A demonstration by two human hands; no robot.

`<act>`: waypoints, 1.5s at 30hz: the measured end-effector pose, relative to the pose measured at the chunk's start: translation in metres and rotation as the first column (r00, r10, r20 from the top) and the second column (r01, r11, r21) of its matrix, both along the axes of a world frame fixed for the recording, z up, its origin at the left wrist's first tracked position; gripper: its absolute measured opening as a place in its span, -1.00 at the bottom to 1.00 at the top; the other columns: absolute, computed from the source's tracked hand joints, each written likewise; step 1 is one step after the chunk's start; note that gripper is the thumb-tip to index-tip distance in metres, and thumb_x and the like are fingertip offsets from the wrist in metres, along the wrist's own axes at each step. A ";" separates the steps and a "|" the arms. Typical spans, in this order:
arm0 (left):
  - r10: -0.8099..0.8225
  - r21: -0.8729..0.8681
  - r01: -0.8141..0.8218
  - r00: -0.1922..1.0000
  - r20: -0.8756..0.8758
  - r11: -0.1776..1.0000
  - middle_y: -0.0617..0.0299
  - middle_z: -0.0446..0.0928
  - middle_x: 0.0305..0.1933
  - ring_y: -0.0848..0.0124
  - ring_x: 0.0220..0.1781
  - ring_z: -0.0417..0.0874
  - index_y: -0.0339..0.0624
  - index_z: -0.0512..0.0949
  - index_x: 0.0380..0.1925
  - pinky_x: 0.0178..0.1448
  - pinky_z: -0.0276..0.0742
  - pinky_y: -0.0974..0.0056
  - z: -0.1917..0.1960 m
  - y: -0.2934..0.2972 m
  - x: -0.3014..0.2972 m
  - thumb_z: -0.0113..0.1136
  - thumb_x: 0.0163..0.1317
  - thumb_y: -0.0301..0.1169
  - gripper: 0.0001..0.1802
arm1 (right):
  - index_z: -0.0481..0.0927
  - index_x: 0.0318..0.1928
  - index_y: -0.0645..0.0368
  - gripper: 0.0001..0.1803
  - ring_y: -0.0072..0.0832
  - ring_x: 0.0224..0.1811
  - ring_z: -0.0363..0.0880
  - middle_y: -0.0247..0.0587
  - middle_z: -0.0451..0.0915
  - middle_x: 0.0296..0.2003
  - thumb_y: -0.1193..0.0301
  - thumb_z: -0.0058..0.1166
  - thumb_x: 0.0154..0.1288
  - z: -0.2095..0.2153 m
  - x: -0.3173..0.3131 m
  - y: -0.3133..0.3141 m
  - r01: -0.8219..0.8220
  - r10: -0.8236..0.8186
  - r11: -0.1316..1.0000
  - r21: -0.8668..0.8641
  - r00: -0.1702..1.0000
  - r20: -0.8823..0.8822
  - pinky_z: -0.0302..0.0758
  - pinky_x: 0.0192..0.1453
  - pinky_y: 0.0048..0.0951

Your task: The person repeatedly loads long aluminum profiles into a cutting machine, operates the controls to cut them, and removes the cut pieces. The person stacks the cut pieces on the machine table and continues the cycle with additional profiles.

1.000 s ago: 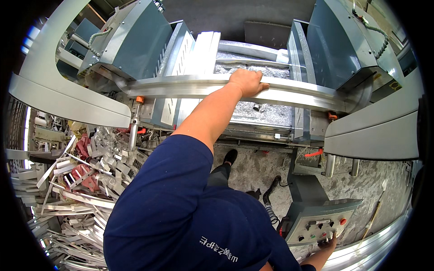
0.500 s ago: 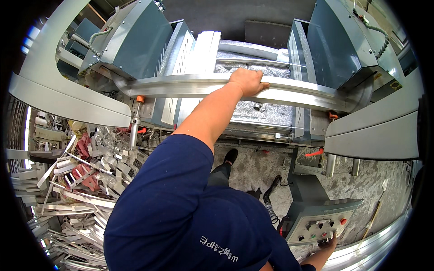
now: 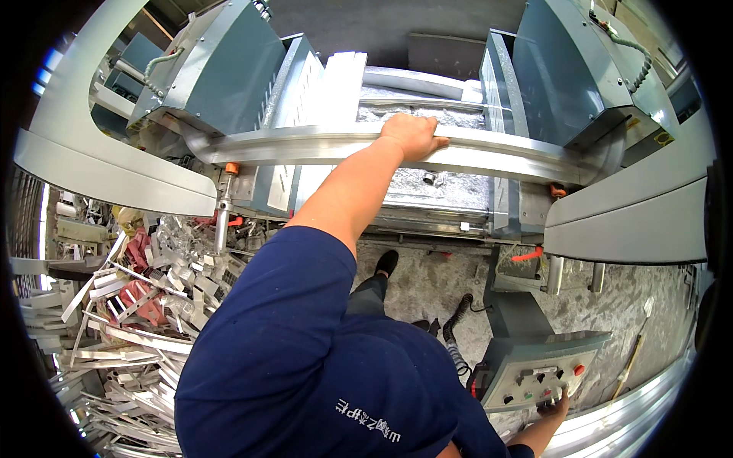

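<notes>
A long silver aluminium profile point(image 3: 504, 156) lies crosswise between the two grey-green heads of a cutting machine. My left hand point(image 3: 410, 137) is closed over its middle, thumb toward the right. Low on the right stands a slanted control panel point(image 3: 527, 366) with knobs, small coloured buttons and a red mushroom button point(image 3: 579, 370). Against the panel's lower right edge is my right hand point(image 3: 553, 414), holding nothing visible. One of its fingers is stretched up onto the panel face, apart from the others; the fingertip contact is too small to make out.
Left and right machine heads point(image 3: 221, 69) point(image 3: 573, 76) flank the profile, with pale curved guards point(image 3: 114, 175) point(image 3: 626, 217) before them. Metal offcuts point(image 3: 145, 320) are heaped at left. A coiled black hose point(image 3: 452, 336) hangs by the panel. Long profiles point(image 3: 618, 427) lie at lower right.
</notes>
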State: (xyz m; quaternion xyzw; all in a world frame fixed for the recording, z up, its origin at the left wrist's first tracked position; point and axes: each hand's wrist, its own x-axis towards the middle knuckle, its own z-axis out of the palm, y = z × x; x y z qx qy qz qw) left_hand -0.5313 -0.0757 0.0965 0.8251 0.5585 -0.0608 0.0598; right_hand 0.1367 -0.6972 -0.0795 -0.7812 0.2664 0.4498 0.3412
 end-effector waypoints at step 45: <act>-0.118 -0.032 0.128 0.970 0.214 0.991 0.02 0.66 -0.20 0.08 -0.21 0.74 -0.24 0.51 -0.16 -0.12 0.63 0.03 -0.013 0.016 -0.016 -0.06 0.39 0.15 -0.40 | 0.68 -0.15 0.21 -0.55 -0.15 -0.17 0.70 -0.04 0.71 -0.26 0.06 0.28 0.20 0.157 -0.411 0.332 -0.977 0.908 -0.167 -0.134 -0.206 0.366 0.58 -0.06 -0.25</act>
